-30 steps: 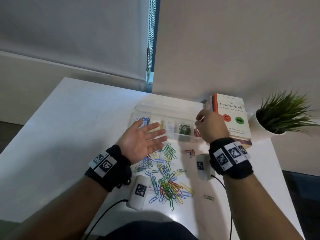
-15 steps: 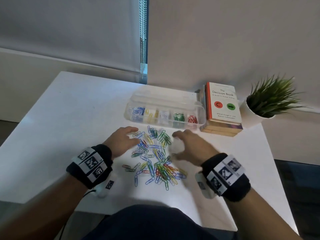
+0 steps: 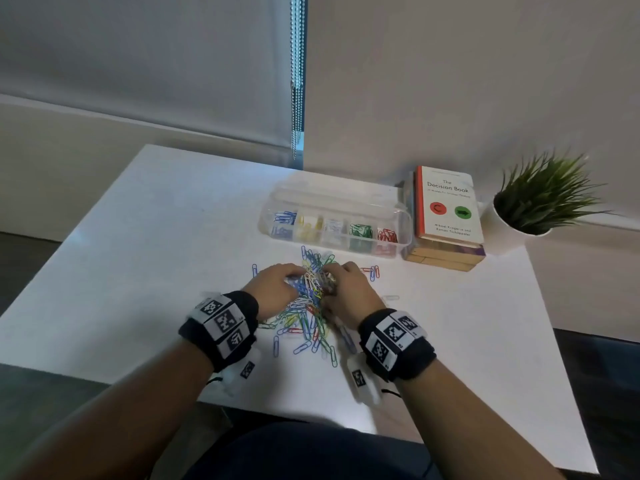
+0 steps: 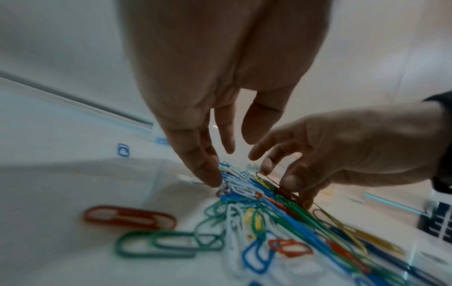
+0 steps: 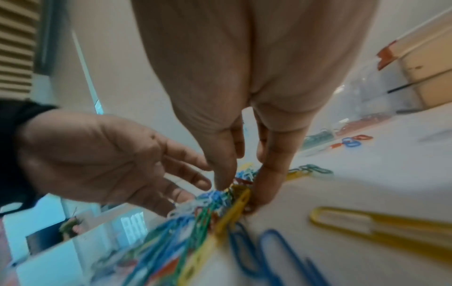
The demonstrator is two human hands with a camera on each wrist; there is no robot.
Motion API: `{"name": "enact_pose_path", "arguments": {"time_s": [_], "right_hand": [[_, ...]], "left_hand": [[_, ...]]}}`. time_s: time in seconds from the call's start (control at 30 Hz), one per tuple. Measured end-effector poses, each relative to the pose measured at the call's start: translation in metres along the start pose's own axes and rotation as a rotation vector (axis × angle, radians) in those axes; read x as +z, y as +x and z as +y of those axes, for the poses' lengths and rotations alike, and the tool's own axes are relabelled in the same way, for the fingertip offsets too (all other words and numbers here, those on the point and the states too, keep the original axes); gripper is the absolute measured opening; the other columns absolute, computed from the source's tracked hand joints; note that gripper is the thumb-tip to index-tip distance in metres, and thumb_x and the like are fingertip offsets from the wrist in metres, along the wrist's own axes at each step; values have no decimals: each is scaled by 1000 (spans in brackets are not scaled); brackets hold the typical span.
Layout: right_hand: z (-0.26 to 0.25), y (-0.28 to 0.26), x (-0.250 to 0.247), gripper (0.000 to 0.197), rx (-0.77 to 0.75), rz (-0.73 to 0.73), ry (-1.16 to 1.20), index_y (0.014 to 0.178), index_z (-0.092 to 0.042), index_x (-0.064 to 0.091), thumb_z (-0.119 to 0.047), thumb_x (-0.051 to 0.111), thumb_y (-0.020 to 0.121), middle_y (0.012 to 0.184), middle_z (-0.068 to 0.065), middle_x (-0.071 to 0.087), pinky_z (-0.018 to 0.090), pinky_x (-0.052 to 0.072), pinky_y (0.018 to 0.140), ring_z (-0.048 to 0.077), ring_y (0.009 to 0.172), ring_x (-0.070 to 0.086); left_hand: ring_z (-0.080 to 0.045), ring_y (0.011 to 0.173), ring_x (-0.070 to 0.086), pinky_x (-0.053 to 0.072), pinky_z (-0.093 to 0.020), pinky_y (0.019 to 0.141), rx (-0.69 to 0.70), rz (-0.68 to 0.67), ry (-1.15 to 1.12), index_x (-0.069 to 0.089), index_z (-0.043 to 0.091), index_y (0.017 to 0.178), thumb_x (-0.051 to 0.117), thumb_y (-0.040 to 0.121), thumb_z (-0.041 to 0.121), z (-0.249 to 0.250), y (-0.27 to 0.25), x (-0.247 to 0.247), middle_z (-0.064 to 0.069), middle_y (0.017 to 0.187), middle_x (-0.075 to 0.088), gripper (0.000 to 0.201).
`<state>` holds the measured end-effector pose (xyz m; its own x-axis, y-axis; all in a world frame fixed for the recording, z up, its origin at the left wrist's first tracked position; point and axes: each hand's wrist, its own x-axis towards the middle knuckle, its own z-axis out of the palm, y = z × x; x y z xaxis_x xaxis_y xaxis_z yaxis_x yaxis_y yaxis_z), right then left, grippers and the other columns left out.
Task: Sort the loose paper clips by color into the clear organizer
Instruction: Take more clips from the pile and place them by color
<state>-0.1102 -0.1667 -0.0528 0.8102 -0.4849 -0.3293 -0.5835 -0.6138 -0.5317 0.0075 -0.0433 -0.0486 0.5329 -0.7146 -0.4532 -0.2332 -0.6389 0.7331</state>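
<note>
A heap of loose paper clips in blue, green, yellow, red and white lies on the white table, in front of the clear organizer. From left to right its compartments hold blue, yellow, white, green and red clips. My left hand presses the heap from the left with straight fingers. Opposite it, my right hand pushes in from the right, fingertips down among the clips. Neither hand holds a clip that I can see. Both views from the wrists are blurred.
Stray clips lie apart from the heap: a blue one on the left, a red and blue pair and a white one on the right. A stack of books and a potted plant stand right of the organizer.
Both hands have come down from near the organizer onto the table and closed in on each other. The spread-out clips are now bunched into a tighter heap.
</note>
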Motion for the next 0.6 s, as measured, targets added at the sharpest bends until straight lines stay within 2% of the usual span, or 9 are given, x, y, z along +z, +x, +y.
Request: {"name": "enact_pose_path", "arguments": {"time_s": [0.07,0.13,0.2,0.27,0.37,0.5,0.6], "right_hand": [[-4,4,2,75,-3,-34,-1,140,-31,37,-28,76,76,137,8,35,40,43,100,30,120,47],[-13,5,9,88,-6,-95,-111,140,-39,31,-38,82,68,141,8,30,48,43,99,32,126,38],[-25,5,19,91,0,-124,-194,140,-41,29,-40,83,66,142,8,27,51,44,96,34,128,31],[-33,7,26,73,-11,-94,-217,134,-38,40,-33,79,72,136,9,30,48,45,92,34,124,32],[-37,13,29,46,-20,-45,-198,125,-31,55,-15,65,84,124,9,37,42,46,94,32,116,41],[-37,14,24,33,-32,-24,-149,118,-20,63,-10,57,87,117,10,46,34,45,94,32,108,51],[-38,13,19,27,-14,-24,-163,114,-15,64,-10,54,90,114,11,49,30,42,87,31,104,54]], "left_hand": [[-19,76,61,49,-31,70,-4,36,-124,56,23,128,48,90,0,-7,-3,-8,-1,128,58,45],[-15,82,59,49,-30,73,-5,66,-213,58,24,122,49,89,-2,-13,-6,-16,-1,123,59,42],[-13,88,58,49,-27,73,-6,80,-279,58,25,115,48,89,-5,-17,-9,-24,-1,119,59,40],[-14,90,58,49,-27,74,-9,83,-321,58,26,111,49,89,-4,-20,-9,-30,1,115,60,39],[-14,93,58,50,-27,75,-10,73,-349,59,26,112,49,89,-4,-22,-9,-37,4,111,61,39],[-12,98,59,50,-27,76,11,46,-387,60,26,110,51,89,-4,-20,-4,-39,6,110,62,38],[-12,97,60,50,-27,76,24,18,-408,61,26,108,53,89,-3,-18,0,-38,5,112,63,36]]}}
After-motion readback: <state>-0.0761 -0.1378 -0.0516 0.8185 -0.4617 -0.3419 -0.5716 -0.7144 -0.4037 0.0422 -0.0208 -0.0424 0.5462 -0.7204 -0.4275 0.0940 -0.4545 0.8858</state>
